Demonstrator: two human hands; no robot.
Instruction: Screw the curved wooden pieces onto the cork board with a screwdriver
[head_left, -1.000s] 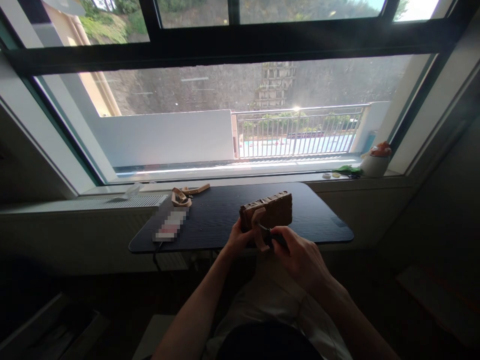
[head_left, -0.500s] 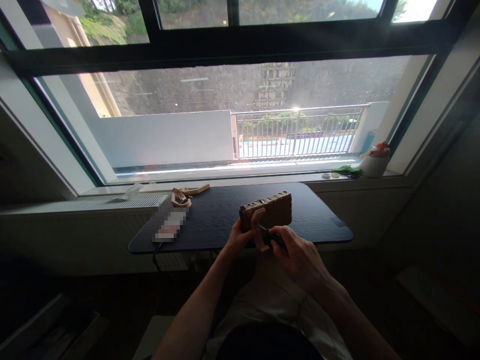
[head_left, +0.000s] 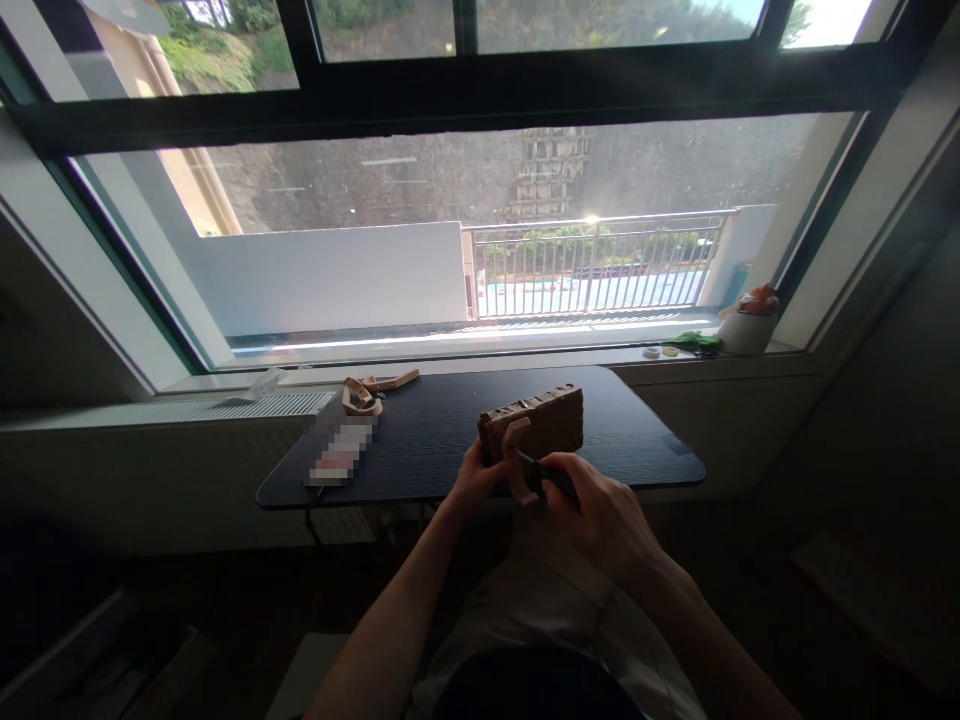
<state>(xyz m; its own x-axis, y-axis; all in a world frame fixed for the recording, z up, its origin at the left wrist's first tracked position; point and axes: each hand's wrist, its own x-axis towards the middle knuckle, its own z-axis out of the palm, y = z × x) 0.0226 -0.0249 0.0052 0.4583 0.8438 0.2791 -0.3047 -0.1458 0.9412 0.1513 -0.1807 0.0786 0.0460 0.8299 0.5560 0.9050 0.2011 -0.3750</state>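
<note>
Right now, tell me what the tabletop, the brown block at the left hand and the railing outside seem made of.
Tabletop: probably wood-look laminate, dark and low-sheen, with fine grain lines. Brown block: perhaps cardboard or wood; matte faces and a rough top edge leave it open. Railing: likely polished metal; thin bars, bright glint on top.

A: Light?
B: Backlit, daylight through window. Glare on railing beyond it.
A: Below window?
B: Dim. Left hand, right hand shadowed, floor near-black. Pixelated patch under its left half.
</note>
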